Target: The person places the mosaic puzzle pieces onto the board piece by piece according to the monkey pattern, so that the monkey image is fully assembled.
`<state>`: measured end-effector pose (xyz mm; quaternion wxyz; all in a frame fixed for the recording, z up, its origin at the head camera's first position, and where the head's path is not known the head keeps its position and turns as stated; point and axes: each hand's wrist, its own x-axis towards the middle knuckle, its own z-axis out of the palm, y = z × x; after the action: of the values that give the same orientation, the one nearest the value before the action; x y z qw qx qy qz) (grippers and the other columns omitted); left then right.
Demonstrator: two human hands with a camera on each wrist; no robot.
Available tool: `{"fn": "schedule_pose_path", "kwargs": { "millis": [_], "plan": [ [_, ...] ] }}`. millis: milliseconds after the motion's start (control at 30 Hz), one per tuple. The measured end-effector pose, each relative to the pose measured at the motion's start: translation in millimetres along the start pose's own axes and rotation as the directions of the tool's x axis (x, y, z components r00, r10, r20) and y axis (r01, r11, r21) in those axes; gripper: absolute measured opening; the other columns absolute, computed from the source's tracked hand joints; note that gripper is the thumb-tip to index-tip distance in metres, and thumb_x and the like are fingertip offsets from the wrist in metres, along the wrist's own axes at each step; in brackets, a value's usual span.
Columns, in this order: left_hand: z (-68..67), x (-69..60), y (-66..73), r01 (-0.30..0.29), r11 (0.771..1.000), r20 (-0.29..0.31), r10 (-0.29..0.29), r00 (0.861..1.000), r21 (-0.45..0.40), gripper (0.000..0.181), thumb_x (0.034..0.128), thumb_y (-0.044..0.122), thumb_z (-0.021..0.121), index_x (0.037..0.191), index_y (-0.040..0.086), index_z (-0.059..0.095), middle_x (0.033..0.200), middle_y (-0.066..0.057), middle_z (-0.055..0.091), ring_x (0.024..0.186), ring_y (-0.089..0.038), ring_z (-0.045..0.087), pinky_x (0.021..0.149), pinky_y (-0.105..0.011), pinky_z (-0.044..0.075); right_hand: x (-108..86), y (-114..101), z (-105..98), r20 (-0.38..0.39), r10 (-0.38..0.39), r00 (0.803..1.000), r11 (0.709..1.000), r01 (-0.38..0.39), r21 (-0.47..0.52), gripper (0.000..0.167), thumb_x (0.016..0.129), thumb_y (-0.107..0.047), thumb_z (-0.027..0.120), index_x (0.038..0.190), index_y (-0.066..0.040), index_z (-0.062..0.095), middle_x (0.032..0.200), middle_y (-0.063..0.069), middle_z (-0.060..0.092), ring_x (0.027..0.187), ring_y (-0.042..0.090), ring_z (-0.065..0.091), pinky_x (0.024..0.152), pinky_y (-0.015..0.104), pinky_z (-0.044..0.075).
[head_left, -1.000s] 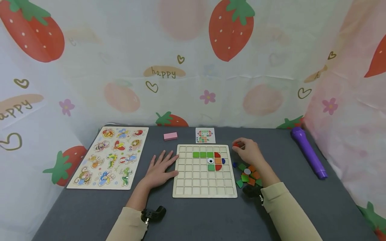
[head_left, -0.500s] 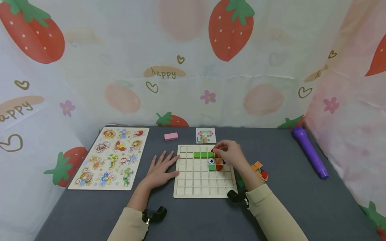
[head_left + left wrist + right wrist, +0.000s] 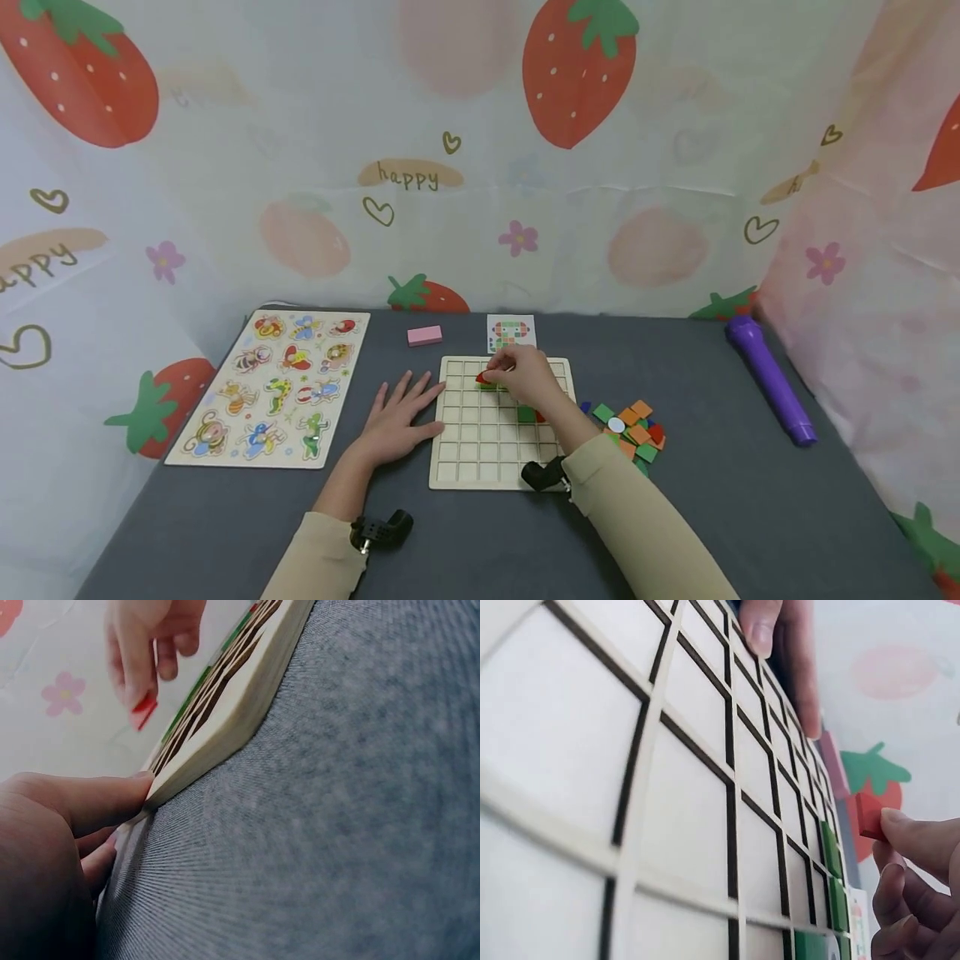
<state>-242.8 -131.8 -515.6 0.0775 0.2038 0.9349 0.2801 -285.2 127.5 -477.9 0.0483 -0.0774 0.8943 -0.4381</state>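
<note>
My right hand pinches a small red tile between thumb and fingertips, held just above the upper left part of the wooden grid board. Green tiles sit in a row of cells under it; the hand and forearm hide most of the other laid tiles in the head view. With fingers spread, my left hand lies flat on the table, its thumb and fingertips touching the board's left edge. In the left wrist view that thumb presses against the board's side.
Right of the board lies a loose pile of colored tiles. A pattern card and a pink block lie behind it. An insect picture board is at left, a purple microphone-shaped object at right.
My right hand has carried the red tile left from beside the pile, across the board to its upper left cells. The left hand has stayed in place.
</note>
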Motion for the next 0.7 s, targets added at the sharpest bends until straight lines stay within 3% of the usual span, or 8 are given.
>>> {"fn": "schedule_pose_path", "kwargs": {
  "millis": [133, 433, 700],
  "plan": [
    [-1.2, 0.2, -0.1, -0.011, 1.0, 0.006, 0.011, 1.0, 0.0, 0.07, 0.0987, 0.048, 0.06, 0.159, 0.023, 0.035, 0.169, -0.008, 0.02, 0.157, -0.037, 0.002, 0.122, -0.063, -0.008, 9.3, -4, 10, 0.005, -0.007, 1.0, 0.999, 0.007, -0.031, 0.007, 0.093, -0.024, 0.075, 0.09, -0.017, 0.075, 0.088, -0.001, 0.07, 0.083, 0.017, 0.064, 0.081, 0.042, 0.054],
    [-0.7, -0.5, -2.1, -0.016, 1.0, -0.013, 0.016, 1.0, -0.002, 0.07, 0.0985, 0.047, 0.06, 0.159, 0.022, 0.036, 0.169, -0.009, 0.021, 0.157, -0.038, 0.004, 0.122, -0.064, -0.008, 19.0, -9, 24, 0.025, -0.005, 1.0, 0.988, 0.009, -0.156, 0.011, 0.095, -0.025, 0.073, 0.086, -0.02, 0.074, 0.083, -0.003, 0.068, 0.077, 0.015, 0.061, 0.069, 0.034, 0.051],
    [-1.0, 0.9, -0.2, -0.001, 1.0, -0.003, 0.001, 1.0, 0.002, 0.07, 0.0985, 0.049, 0.06, 0.159, 0.024, 0.036, 0.169, -0.007, 0.021, 0.158, -0.036, 0.002, 0.123, -0.063, -0.008, 20.4, -16, 24, 0.073, 0.026, 0.997, 0.966, -0.006, -0.259, 0.008, 0.095, -0.025, 0.073, 0.096, -0.019, 0.079, 0.087, -0.002, 0.068, 0.078, 0.014, 0.061, 0.066, 0.03, 0.051]
  ]
}}
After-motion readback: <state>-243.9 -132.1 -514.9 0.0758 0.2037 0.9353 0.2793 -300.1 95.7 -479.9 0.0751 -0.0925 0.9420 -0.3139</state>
